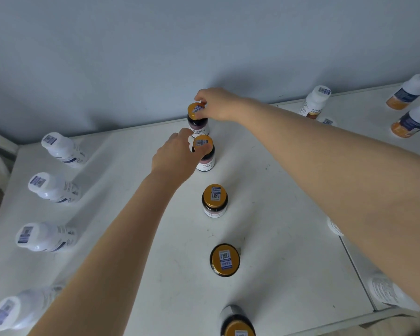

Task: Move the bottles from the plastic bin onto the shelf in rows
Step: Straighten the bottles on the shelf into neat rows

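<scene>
On the white shelf top [277,214] a row of dark bottles with gold caps runs from back to front down the middle. My right hand [216,105] grips the cap of the rearmost gold-capped bottle [197,117], which stands upright near the wall. My left hand [175,156] holds the second gold-capped bottle [205,154] by its cap, just in front of the first. Three more gold-capped bottles stand nearer: one [215,201], another [224,260], and the nearest [238,323] at the front edge. The plastic bin is out of view.
A row of several white bottles [54,187] lines the left side of the shelf. At the back right stand a white bottle [313,103] and orange-based bottles [410,122]. More white bottles [386,292] show partly under my right arm. A grey wall rises behind.
</scene>
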